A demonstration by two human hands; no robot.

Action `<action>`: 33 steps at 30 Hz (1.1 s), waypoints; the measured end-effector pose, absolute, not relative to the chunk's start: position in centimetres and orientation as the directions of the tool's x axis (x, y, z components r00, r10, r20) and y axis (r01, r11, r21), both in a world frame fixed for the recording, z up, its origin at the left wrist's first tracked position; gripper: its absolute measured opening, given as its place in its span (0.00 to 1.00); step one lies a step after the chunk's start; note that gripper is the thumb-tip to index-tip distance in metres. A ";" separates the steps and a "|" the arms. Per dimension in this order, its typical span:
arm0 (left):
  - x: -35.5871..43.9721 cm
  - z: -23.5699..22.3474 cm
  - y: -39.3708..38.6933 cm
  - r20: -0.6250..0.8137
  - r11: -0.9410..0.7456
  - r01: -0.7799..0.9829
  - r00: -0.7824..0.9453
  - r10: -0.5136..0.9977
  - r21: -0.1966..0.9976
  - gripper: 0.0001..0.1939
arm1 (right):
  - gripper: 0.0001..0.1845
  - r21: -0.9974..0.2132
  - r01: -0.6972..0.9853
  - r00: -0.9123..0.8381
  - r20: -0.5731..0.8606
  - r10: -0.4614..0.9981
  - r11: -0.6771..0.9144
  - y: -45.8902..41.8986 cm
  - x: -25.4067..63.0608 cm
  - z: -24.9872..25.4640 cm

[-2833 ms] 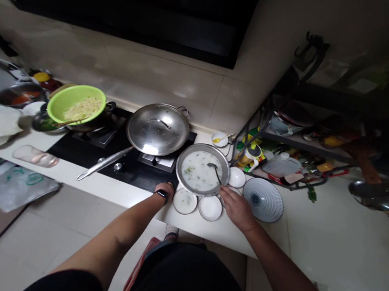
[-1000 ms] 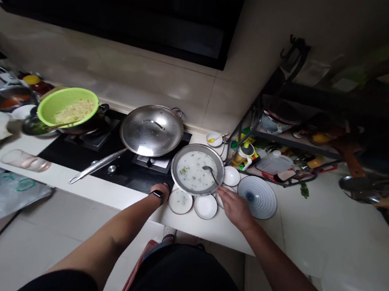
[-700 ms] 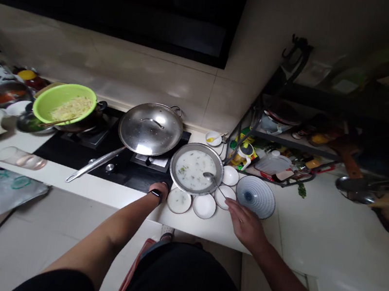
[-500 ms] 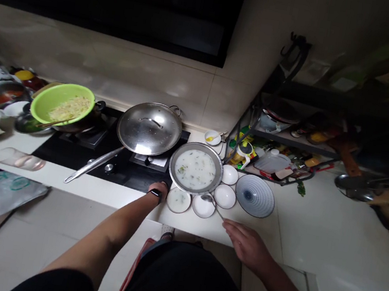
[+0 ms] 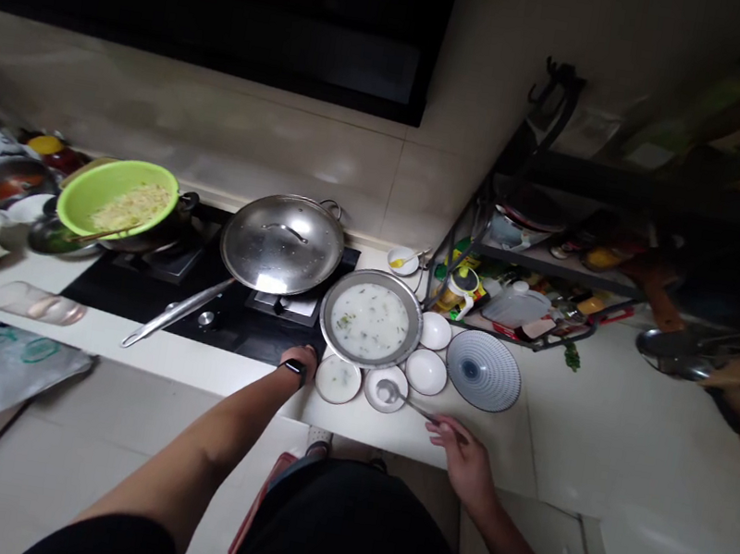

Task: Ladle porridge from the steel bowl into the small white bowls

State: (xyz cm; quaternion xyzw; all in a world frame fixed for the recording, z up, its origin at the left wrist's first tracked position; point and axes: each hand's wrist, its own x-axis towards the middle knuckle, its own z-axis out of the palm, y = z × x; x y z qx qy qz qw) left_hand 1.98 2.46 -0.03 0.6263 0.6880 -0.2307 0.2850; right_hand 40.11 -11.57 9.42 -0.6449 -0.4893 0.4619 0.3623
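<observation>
My right hand (image 5: 464, 460) is closed round the handle of a metal spoon (image 5: 418, 407). The spoon's head is over a small white bowl (image 5: 375, 402) at the counter's front. To the left, another small bowl (image 5: 338, 381) holds milky soup with green bits. Behind these two stands a wide metal basin (image 5: 326, 326) of the same pale soup with dark green pieces. My left hand (image 5: 304, 361), with a watch on the wrist, is at the right front edge of the black hob (image 5: 249, 331); its fingers are too dark to make out.
A lidded pan (image 5: 286, 250) sits on the hob, its long handle reaching forward-left. Two more small bowls (image 5: 426, 372) and a large patterned bowl (image 5: 485, 370) are right of the basin. A green colander (image 5: 84, 194) and a glass (image 5: 35, 302) stand left. A rack (image 5: 554, 267) holds bottles.
The spoon has turned over and tilted in my right hand, its head now over the small white bowl. My right hand has rotated and shifted slightly right. The left hand stays in place.
</observation>
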 end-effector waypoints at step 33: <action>2.2 0.6 2.6 -0.697 0.077 0.996 -0.024 0.716 0.045 0.26 | 0.22 -0.408 0.673 -0.557 0.268 0.786 0.616 0.4 35.6 14.6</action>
